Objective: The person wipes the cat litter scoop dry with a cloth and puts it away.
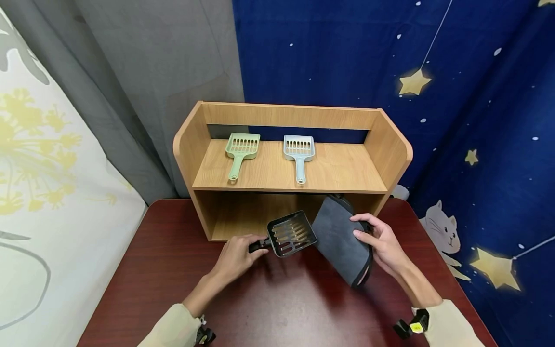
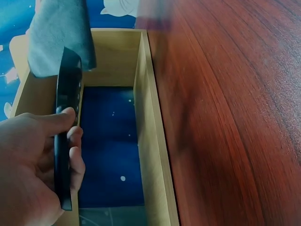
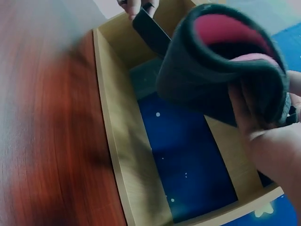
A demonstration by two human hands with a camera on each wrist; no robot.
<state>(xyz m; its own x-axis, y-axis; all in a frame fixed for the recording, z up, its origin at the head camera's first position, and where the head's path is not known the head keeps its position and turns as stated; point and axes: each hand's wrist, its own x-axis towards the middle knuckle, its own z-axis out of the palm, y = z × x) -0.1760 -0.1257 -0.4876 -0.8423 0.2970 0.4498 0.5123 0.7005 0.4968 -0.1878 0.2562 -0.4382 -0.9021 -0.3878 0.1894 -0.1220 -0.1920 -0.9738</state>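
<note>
My left hand [image 1: 237,254] grips the short handle of a black slotted litter scoop [image 1: 279,240], thumb on top. In the left wrist view the scoop [image 2: 69,82] shows edge-on. My right hand [image 1: 383,243] holds a folded grey fabric piece [image 1: 340,241] with black edging, thumb on its near face. Its pink inside [image 3: 225,30] shows at the curled end in the right wrist view; its exact kind is unclear. Scoop and fabric come close together before the lower shelf. On the upper shelf lie a green litter scoop [image 1: 237,161] and a light blue litter scoop [image 1: 300,164].
A two-tier wooden shelf [image 1: 286,114] stands at the back of the dark red table [image 1: 277,308]. Its raised side panels [image 1: 392,144] flank the upper tier. Behind hang grey [image 1: 165,58] and blue star-patterned curtains [image 1: 347,58]; a white patterned cloth [image 1: 56,241] is at left.
</note>
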